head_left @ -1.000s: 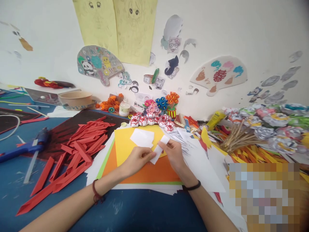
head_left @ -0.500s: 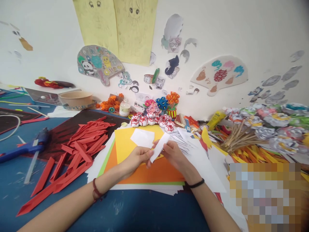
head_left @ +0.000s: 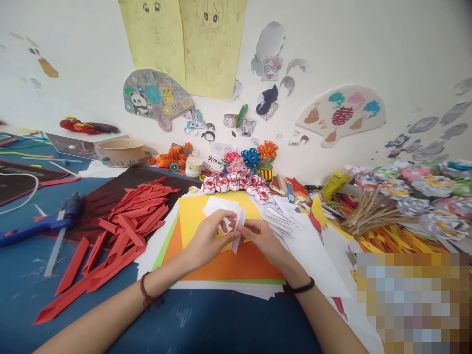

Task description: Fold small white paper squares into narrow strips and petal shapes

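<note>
White paper strip (head_left: 236, 245), at the frame's centre, is pinched by the fingertips of the left hand (head_left: 209, 234) and right hand (head_left: 264, 241); even edges and a light grip should prevent a skewed crease. Below lies a sheet stack (head_left: 217, 271); left, piled red folded strips (head_left: 127, 231), then a blue glue gun (head_left: 61, 220). A white cut piece (head_left: 217, 203) sits just beyond the left hand, slightly crowding it.

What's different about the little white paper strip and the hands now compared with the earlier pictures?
The white paper strip has turned from a broad slant to a steeper, narrower-looking angle. The left hand has moved from its lower end, with fingers now up near its top; the right hand still holds it too. The red folded paper strips and blue glue gun stayed put.
</note>
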The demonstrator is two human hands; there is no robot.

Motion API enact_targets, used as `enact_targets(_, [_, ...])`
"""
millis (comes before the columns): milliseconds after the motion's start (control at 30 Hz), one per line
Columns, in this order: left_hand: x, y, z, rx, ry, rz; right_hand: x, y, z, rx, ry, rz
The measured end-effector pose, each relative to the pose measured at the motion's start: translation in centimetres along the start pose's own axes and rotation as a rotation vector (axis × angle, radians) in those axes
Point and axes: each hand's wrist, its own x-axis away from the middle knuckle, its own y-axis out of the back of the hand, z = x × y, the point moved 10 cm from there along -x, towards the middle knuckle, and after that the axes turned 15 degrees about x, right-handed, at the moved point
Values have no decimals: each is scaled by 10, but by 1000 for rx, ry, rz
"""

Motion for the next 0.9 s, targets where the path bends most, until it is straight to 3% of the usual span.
enact_targets(267, [-4,9,23,26,134,-64,1,-6,-22,95,-80,86])
enact_targets(367, [-3,8,32,-134,150,-70,1,-3,-30,215,-125,68])
enact_targets(467, [-7,7,27,-340,66,-66,1,4,-30,391,-134,16])
enact_targets(633, [-20,-2,25,-439,22,-6,1,12,-16,603,-67,-78])
enact_targets(900, [-23,-12,22,-718,-93,-24,10,33,-10,1102,-94,-395])
